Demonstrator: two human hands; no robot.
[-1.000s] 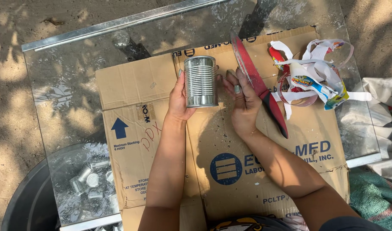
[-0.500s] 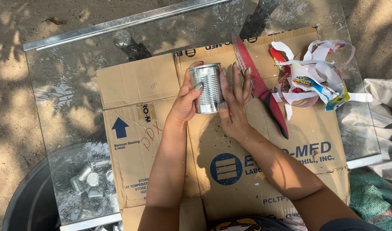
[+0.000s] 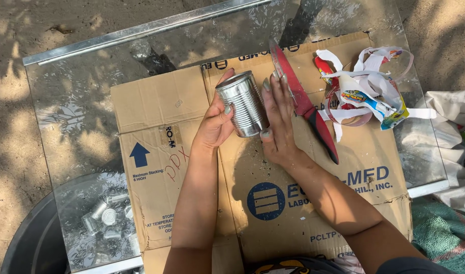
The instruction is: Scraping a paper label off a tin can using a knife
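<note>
Flattened brown cardboard (image 3: 156, 101) covers the glass bench; both hands, left (image 3: 215, 127) and right (image 3: 278, 124), now clasp the tilted ribbed silver tin can (image 3: 242, 104), lifted since earlier.

silver ribbed can (image 3: 242, 104) | red knife (image 3: 303, 101) | brown cardboard (image 3: 156, 101)
</note>
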